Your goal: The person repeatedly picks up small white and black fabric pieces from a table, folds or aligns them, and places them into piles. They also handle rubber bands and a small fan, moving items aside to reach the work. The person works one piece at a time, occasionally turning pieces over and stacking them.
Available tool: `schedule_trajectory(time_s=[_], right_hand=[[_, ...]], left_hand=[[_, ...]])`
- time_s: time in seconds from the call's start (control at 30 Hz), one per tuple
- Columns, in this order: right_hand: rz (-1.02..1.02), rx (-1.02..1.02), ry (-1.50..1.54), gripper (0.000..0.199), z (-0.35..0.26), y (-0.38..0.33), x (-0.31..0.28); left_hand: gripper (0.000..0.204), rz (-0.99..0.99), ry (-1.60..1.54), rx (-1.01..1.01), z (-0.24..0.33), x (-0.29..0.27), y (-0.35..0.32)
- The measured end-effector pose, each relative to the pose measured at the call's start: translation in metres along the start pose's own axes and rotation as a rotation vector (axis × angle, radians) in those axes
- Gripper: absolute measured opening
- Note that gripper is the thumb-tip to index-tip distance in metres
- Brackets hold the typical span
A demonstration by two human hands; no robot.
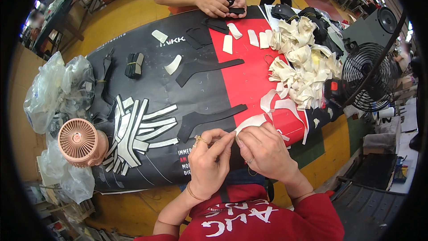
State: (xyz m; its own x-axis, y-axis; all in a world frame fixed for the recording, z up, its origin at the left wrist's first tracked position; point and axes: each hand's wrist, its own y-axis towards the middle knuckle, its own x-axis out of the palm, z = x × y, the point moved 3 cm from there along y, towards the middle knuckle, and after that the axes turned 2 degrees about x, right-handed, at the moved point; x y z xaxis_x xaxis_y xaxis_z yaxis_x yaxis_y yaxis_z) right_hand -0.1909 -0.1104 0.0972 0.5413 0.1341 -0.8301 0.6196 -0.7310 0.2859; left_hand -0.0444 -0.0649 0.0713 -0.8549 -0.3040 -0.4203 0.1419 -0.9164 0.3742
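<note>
Both hands pinching white strip [252,122], L hand [209,160], R hand [263,149], strip's long axis runs up-right.

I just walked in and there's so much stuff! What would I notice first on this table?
Probably the big heap of cream paper strips piled on the far right of the table, spilling over the red cover. Next, the little pink fan at the near left edge, beside a fanned-out bunch of black-and-white strips. Up close, the left hand and right hand pinch a white strip together.
</note>
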Motion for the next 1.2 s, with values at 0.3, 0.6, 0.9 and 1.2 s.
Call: schedule_trajectory(time_s=[0.3, 0.6, 0.9, 1.2], right_hand=[[-0.044, 0.029, 0.072, 0.015, 0.009, -0.002, 0.002], [-0.016, 0.042, 0.091, 0.013, 0.012, -0.001, 0.003], [-0.003, 0.030, 0.062, 0.011, 0.017, 0.000, 0.008], [0.001, 0.053, 0.316, 0.006, 0.021, 0.004, 0.000]], left_hand=[[0.022, -0.032, -0.010, -0.037, 0.001, 0.003, 0.005], [0.026, -0.013, 0.096, 0.032, -0.001, 0.006, 0.004], [0.021, 0.032, 0.228, 0.162, 0.000, 0.010, 0.008], [0.012, 0.013, 0.019, -0.023, -0.013, -0.006, 0.018]])
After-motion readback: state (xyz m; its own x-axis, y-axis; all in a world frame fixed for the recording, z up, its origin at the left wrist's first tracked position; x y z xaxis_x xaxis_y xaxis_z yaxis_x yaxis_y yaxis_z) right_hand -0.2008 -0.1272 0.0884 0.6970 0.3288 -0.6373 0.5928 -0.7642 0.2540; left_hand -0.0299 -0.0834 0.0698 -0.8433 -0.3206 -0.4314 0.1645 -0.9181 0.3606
